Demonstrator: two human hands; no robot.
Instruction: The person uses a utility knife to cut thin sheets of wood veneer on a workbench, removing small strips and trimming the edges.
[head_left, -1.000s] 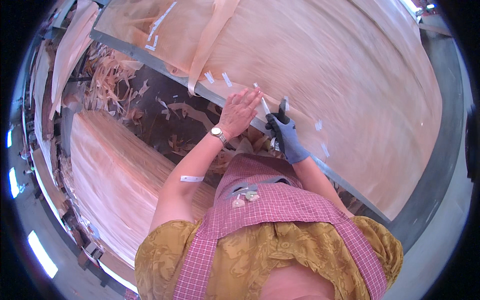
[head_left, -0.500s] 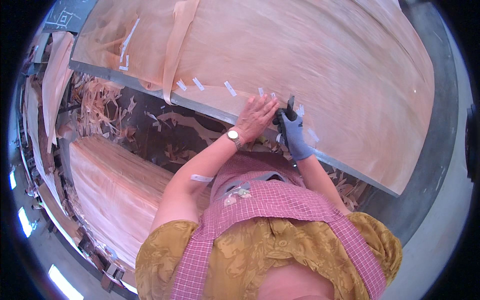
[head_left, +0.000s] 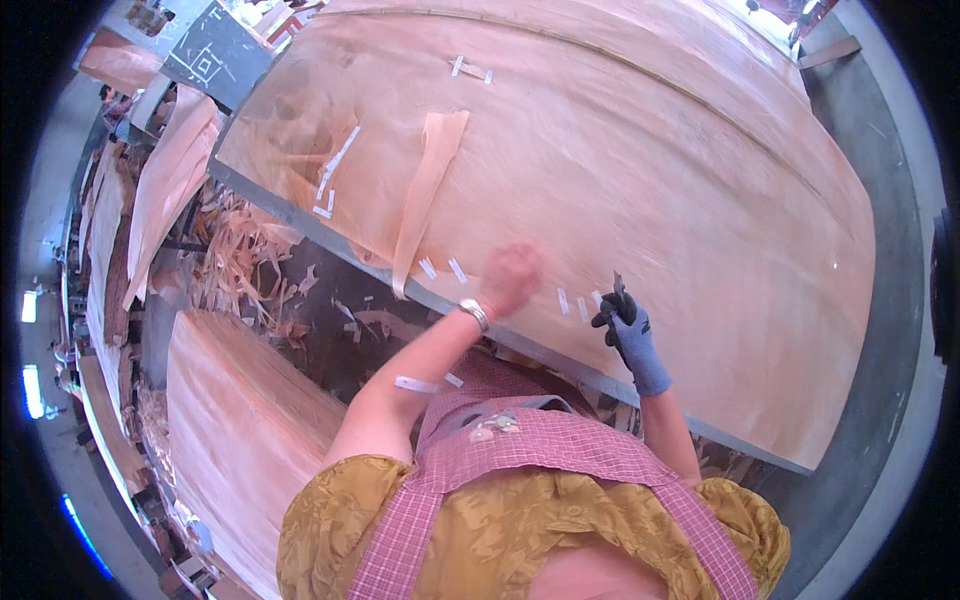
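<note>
My bare left hand (head_left: 515, 278), with a watch at its wrist, is over the near part of a broad, thin sheet of wood veneer (head_left: 680, 220). Motion smears its fingers, and whether it touches the sheet is unclear. To its right, my right hand (head_left: 636, 340), in a blue-grey glove with dark fingertips, is closed around a narrow, dark knife-like tool (head_left: 620, 290) pointing away from me. Short white tape strips (head_left: 564, 302) lie between the hands along the sheet's near edge; more tape (head_left: 457, 270) is left of my left hand.
A loose veneer strip (head_left: 430, 190) lies across the sheet's left part. A grey edge (head_left: 570, 368) runs under the sheet's near side. Veneer scraps (head_left: 240, 250) litter the floor at left, beside a second veneer stack (head_left: 240, 400). Tape pieces (head_left: 415, 384) cling to my left forearm.
My hands have moved apart. The left, earlier flat on the sheet beside the tool, is now blurred and away from it; the right is farther right with the tool. The whole view has shifted.
</note>
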